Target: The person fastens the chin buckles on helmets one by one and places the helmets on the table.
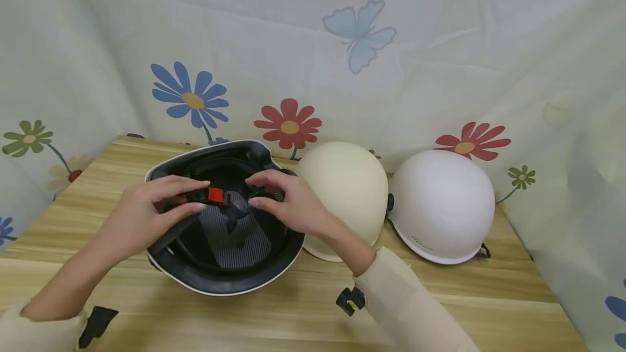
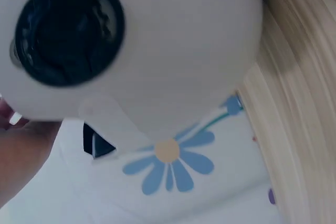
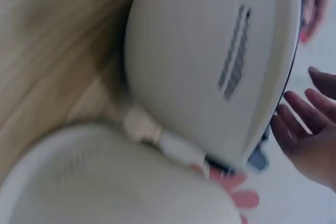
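An upturned helmet (image 1: 222, 281) with a black lining lies on the table, its light outer shell (image 2: 194, 40) filling much of the left wrist view. Over its opening, my left hand (image 1: 142, 211) pinches a black chin-strap buckle with a red part (image 1: 216, 195) between thumb and fingers. My right hand (image 1: 295, 200) is at the right side of the opening, thumb and forefinger apart, near a dark strap. In the right wrist view, the right hand's fingers (image 3: 310, 111) are spread beside the helmet's rim; whether they touch the strap is hidden.
A cream helmet (image 1: 342, 194) stands dome up just right of the upturned one, and a white helmet (image 1: 442, 205) stands farther right. All are on a wood-grain table (image 1: 303, 319). A flowered curtain (image 1: 415, 86) hangs close behind.
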Tool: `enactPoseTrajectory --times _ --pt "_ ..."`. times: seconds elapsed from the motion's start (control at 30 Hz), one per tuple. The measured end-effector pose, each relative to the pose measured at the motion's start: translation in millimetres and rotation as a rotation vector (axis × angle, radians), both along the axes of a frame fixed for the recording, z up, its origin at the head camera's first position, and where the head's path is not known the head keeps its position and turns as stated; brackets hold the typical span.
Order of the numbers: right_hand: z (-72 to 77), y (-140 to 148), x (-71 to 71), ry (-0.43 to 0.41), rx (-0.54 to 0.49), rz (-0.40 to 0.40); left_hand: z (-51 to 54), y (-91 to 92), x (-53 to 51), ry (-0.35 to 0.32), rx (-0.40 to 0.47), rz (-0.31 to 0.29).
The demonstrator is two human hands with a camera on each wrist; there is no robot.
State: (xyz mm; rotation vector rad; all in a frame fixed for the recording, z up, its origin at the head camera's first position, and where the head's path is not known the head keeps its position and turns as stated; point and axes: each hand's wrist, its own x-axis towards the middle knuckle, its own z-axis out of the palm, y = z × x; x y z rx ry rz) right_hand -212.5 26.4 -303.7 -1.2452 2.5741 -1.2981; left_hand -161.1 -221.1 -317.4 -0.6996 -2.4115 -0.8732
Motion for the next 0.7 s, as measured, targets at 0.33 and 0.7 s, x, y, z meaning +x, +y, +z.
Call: enactPoseTrajectory --times 0.33,0.7 --pt "1.8 44 -25.0 0.037 0.157 -0.061 -12.1 -40.0 9.2 -0.299 -0.208 -0.147" --pt "2.5 62 -25.4 -0.076 0.106 0.05 -19.8 -63.7 10.7 -0.217 -0.2 -0.158"
